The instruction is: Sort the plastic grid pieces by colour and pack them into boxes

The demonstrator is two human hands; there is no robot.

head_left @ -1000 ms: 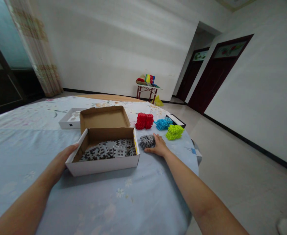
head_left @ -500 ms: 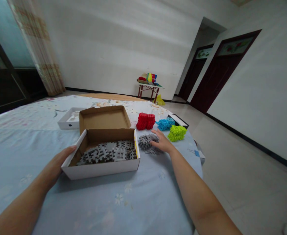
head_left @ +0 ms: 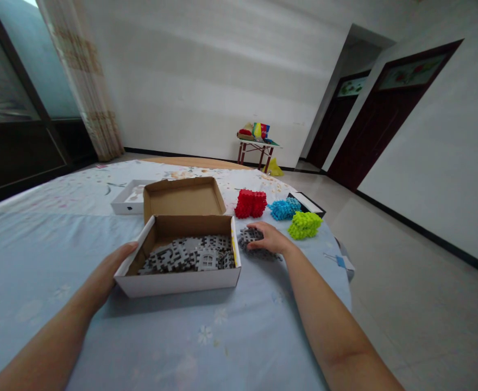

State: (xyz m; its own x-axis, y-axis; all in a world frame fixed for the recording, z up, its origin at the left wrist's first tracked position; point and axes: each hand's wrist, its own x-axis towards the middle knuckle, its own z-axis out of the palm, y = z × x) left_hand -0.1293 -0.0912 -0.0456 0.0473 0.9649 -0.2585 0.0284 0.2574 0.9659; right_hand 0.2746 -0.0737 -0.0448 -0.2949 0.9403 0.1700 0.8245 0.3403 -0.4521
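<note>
A white cardboard box (head_left: 182, 284) with a brown inside stands on the table, its lid (head_left: 184, 196) raised at the back. Grey interlocking building blocks (head_left: 190, 254) lie in it, one shaped like a window. My left hand (head_left: 114, 266) grips the box's left wall, thumb at the rim and the other fingers mostly hidden. Just right of the box is a pile of grey building blocks (head_left: 250, 237). My right hand (head_left: 269, 239) curves over this pile, thumb and fingers around some of the pieces; its palm hides part of them.
Behind the pile sit stacks of red blocks (head_left: 250, 203), blue blocks (head_left: 283, 208) and lime-green blocks (head_left: 304, 225). A black-edged tray (head_left: 311, 203) lies near the table's right edge. Beyond the box is a white open box (head_left: 127, 207). A floral cloth (head_left: 161, 342) covers the table.
My right hand has moved lower and further left over the grey pile, its fingers closing round pieces. My left hand stays on the box. The whole view has shifted slightly.
</note>
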